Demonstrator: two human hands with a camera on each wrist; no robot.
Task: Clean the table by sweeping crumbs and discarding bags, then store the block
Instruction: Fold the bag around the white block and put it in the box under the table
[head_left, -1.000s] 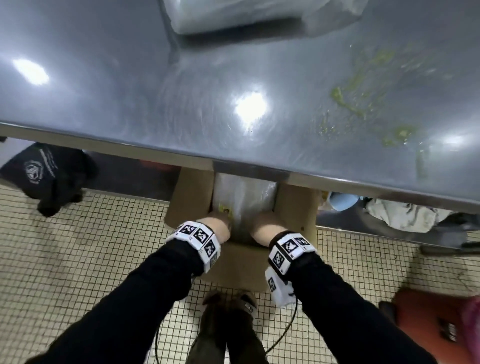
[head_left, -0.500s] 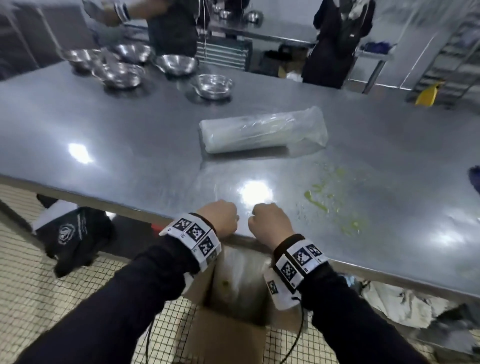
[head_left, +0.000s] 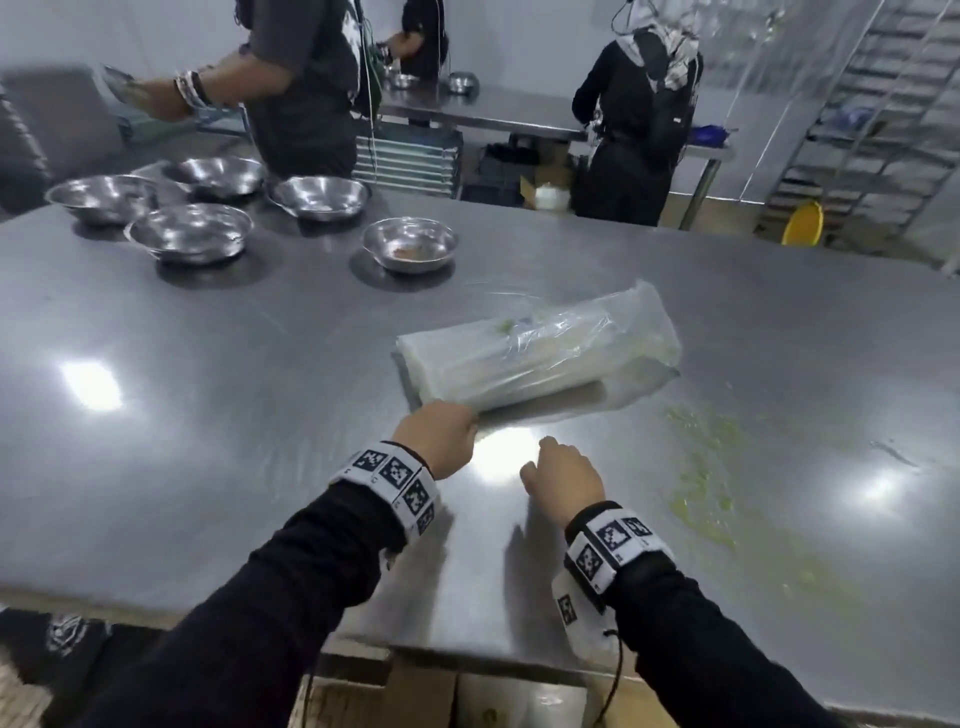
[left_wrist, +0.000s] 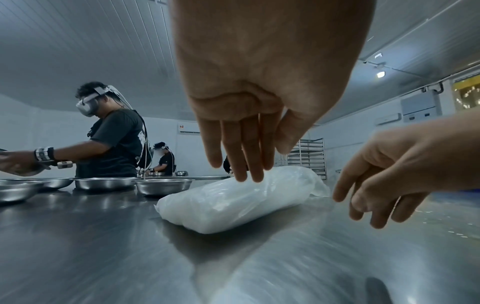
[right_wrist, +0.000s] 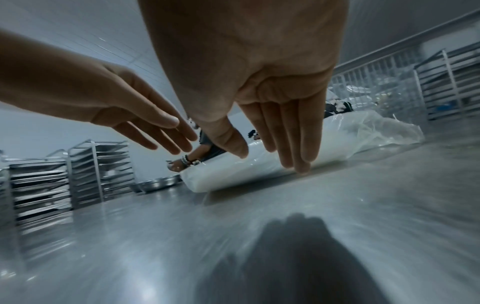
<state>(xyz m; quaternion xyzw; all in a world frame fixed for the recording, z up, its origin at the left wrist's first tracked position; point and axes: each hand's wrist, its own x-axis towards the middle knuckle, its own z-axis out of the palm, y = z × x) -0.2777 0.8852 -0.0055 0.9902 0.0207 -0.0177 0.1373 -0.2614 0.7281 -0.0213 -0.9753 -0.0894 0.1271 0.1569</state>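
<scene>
A white block in a loose clear plastic bag (head_left: 535, 353) lies on the steel table (head_left: 208, 415). My left hand (head_left: 444, 434) is at the block's near left corner with its fingers straight; in the left wrist view the left hand (left_wrist: 246, 162) hangs over the block (left_wrist: 228, 203), and I cannot tell whether it touches. My right hand (head_left: 561, 475) hovers just over the table, a little short of the block, holding nothing. In the right wrist view the right hand (right_wrist: 275, 152) has its fingers straight in front of the block (right_wrist: 259, 172). Green crumbs (head_left: 706, 493) are smeared to the right.
Several steel bowls (head_left: 192, 231) stand at the back left of the table. A cardboard box (head_left: 395, 696) sits under the near table edge. Other people work at the far side and at a second table (head_left: 493, 111). Metal racks (right_wrist: 41, 185) line the walls.
Both hands came up out of the cardboard box below the table edge, passed the edge as fists, and now reach forward with straight fingers to the wrapped block.
</scene>
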